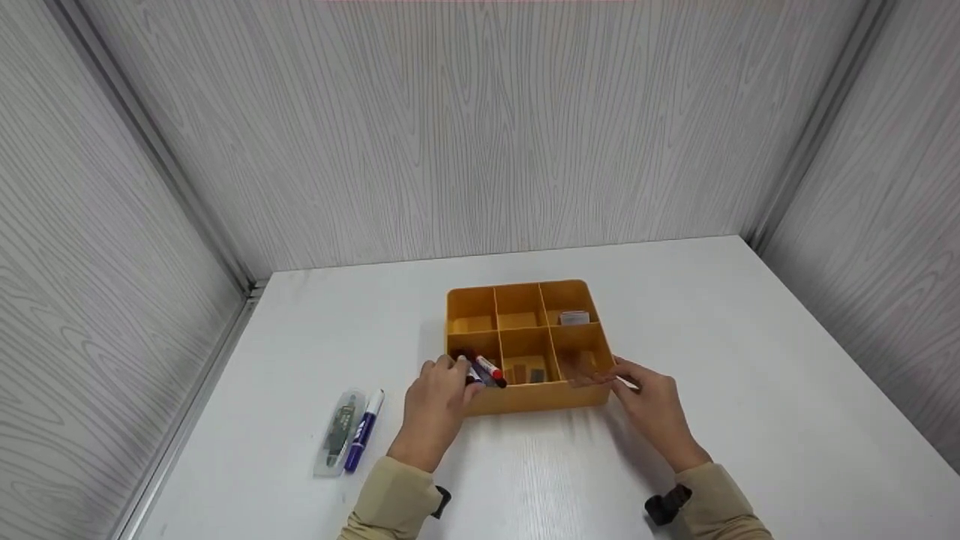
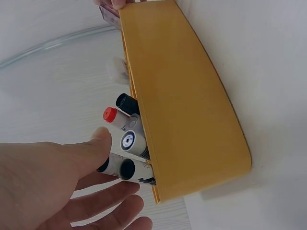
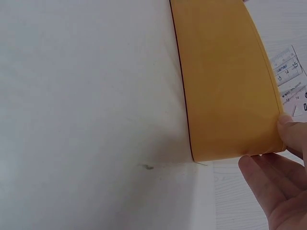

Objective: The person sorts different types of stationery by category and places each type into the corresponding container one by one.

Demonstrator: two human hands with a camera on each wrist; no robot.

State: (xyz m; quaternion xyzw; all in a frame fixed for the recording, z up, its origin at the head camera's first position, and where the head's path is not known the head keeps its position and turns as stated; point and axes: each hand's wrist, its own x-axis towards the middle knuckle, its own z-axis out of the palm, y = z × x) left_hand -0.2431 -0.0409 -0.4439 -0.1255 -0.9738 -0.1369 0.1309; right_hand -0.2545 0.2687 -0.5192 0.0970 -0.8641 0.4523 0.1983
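Observation:
A yellow six-compartment organizer box [image 1: 536, 400] stands on the white table. My left hand [image 1: 436, 401] is at its front-left compartment, where several markers stand with their ends above the rim. In the left wrist view, my thumb and index finger pinch a white marker with a dark end [image 2: 111, 165]. Beside it are a red-ended marker [image 2: 115, 116] and a dark-capped one [image 2: 127, 103]. My right hand [image 1: 651, 401] grips the box's front-right corner, thumb at the rim and fingers along the side. Clear rulers [image 3: 293, 91] lean in the compartment by that thumb.
Left of the box, a clear case with a dark green item inside [image 1: 339, 431] lies next to a purple marker [image 1: 365, 431]. A small white item [image 1: 574, 318] sits in the back-right compartment. Small pieces [image 1: 537, 375] lie in the front-middle one. Wood-grain panels [image 1: 465, 135] enclose the table.

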